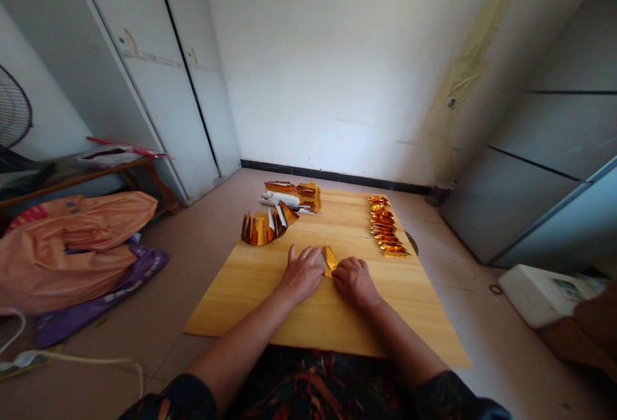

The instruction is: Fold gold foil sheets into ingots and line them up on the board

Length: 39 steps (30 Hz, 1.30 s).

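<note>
A small sheet of gold foil paper (330,257), partly folded and with a dull greyish side showing at its left, lies on the wooden board between my hands. My left hand (303,275) holds its left edge, thumb and index finger on the paper and the outer fingers spread. Curled fingers of my right hand (355,281) pinch the lower right edge. The fingertips partly cover the paper. Beyond my left hand stands a curved, fanned stack of gold foil sheets (260,228). To the right runs a row of several folded gold foil pieces (385,230).
More gold foil sheets (308,196) and a white roll or wrapper (279,199) lie at the board's far left. The wooden board (231,304) sits low above a tiled floor. Bags (87,240) rest at left, a white box (540,295) at right, cabinets (159,73) behind.
</note>
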Each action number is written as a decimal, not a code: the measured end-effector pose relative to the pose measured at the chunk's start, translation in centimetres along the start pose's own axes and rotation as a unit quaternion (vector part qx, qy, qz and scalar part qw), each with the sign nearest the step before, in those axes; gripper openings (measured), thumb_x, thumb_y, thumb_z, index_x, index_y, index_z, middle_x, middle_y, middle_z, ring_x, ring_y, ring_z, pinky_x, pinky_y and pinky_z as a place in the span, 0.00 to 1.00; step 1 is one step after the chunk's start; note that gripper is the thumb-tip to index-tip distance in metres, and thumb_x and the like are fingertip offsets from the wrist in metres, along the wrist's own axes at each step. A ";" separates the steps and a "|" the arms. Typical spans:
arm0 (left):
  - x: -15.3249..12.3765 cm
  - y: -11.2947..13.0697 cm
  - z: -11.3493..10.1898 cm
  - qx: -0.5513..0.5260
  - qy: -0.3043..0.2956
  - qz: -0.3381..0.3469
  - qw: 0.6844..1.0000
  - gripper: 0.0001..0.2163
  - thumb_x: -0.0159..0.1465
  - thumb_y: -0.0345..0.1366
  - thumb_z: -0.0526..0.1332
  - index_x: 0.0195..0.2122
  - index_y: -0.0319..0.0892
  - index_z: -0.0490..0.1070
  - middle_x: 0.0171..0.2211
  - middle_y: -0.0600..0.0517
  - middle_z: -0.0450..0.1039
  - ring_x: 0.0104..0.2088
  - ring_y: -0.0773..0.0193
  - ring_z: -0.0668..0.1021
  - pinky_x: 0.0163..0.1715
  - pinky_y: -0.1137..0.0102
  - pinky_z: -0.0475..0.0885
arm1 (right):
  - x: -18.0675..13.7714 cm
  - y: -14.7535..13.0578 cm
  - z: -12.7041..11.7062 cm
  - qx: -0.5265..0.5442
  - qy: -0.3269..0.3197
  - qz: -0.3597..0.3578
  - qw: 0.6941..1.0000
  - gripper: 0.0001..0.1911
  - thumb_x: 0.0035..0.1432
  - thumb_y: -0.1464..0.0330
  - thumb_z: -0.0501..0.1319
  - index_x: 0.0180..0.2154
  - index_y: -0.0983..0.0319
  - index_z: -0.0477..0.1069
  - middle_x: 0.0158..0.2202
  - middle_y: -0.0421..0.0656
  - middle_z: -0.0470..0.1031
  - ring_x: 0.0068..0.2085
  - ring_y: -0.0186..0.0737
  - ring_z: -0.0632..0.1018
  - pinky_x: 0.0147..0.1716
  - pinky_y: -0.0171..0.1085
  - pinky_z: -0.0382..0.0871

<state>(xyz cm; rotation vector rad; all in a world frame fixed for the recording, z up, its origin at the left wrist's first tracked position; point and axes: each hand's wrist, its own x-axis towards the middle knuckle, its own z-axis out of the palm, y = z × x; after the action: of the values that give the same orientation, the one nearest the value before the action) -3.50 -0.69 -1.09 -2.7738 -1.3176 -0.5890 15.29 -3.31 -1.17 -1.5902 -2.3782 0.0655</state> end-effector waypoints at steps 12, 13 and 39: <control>-0.6 -0.2 1.0 -0.021 -0.030 0.026 0.999 0.12 0.63 0.27 0.51 0.30 0.41 0.74 0.31 0.50 0.70 0.37 0.62 0.69 0.40 0.67 0.67 | 0.0 -1.5 0.0 0.016 -0.026 -0.055 0.998 0.10 0.61 0.68 0.55 0.39 0.55 0.75 0.41 0.43 0.73 0.41 0.40 0.69 0.40 0.37 0.59; -0.7 -0.3 1.1 -0.028 -0.027 0.028 0.999 0.12 0.63 0.27 0.51 0.31 0.42 0.74 0.31 0.50 0.70 0.37 0.62 0.69 0.40 0.67 0.66 | 0.0 -1.3 0.1 0.018 -0.022 -0.059 0.998 0.10 0.61 0.68 0.55 0.39 0.55 0.74 0.43 0.43 0.73 0.41 0.39 0.69 0.40 0.37 0.59; -1.6 1.0 0.8 0.018 0.069 0.028 0.997 0.07 0.63 0.36 0.57 0.29 0.45 0.72 0.30 0.55 0.74 0.34 0.64 0.72 0.57 0.47 0.47 | 2.7 2.5 3.2 0.187 0.044 -0.139 0.972 0.20 0.65 0.61 0.48 0.29 0.62 0.72 0.28 0.44 0.74 0.32 0.36 0.73 0.34 0.34 0.64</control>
<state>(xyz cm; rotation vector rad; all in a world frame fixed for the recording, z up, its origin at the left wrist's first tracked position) -3.44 -2.38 -2.26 -2.6772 -1.2062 -0.7327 15.78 0.48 -4.18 -1.0611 -2.3238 0.3561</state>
